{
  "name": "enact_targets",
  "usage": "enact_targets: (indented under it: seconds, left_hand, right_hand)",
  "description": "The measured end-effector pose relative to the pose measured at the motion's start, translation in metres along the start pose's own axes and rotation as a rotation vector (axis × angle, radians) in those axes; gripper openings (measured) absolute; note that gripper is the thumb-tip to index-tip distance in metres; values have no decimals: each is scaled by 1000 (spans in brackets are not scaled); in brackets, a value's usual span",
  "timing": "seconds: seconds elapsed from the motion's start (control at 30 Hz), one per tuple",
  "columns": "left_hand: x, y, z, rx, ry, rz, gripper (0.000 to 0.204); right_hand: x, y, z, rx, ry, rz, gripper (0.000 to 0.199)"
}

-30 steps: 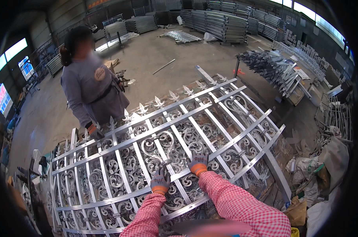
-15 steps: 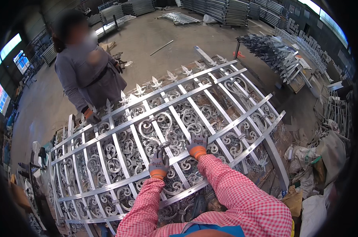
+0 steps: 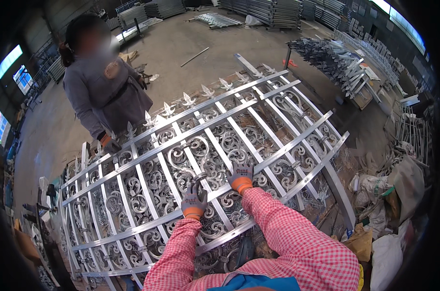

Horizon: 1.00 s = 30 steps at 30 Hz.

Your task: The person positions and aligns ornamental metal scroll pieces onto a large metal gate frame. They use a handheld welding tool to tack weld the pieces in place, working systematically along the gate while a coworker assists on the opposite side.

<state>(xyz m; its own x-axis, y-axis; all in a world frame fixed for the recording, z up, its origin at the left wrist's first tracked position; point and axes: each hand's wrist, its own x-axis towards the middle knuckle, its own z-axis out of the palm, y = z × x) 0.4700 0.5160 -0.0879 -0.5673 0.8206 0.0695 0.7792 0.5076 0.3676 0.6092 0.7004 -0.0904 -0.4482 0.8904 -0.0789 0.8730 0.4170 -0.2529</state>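
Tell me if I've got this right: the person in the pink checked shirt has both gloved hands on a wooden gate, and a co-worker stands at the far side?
Not quite: the gate is silvery metal scrollwork, not wood, as the head view shows. The left hand and right hand, both gloved, do rest on it, and a co-worker stands at its far side.

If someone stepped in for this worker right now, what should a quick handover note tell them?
Left hand: gloved, gripping the lower end of a loose scroll piece that lies on the gate panel.
Right hand: gloved, resting flat on the panel's scrollwork, holding nothing.
Panel lies flat between you and a co-worker, whose gloved hand is at the far rail.
Done: most bays show scrolls in place.
Left: the loose scroll looks not yet seated; whether it is fixed cannot be told.
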Motion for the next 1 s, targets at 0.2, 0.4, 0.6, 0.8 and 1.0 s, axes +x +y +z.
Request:
enact_targets:
  seconds: [0.2, 0.4, 0.6, 0.8, 1.0]
  left_hand:
    - [-1, 0, -2, -34, 35, 21, 64]
    - [0, -2, 2, -54, 43, 37, 58]
    - [19, 6, 15, -201, -79, -239, 66]
    - [24, 0, 31, -318, -86, -290, 64]
    - [24, -11, 49, -357, 23, -296, 52]
  right_hand:
    - [-1, -2, -1, -25, -15, 11, 56]
    - [-5, -4, -8, -54, -32, 13, 63]
    - [-5, -10, -16, -40, -80, 12, 61]
    - [-3, -3, -3, -51, -25, 20, 61]
    - [-2, -7, -4, -46, -55, 8, 61]
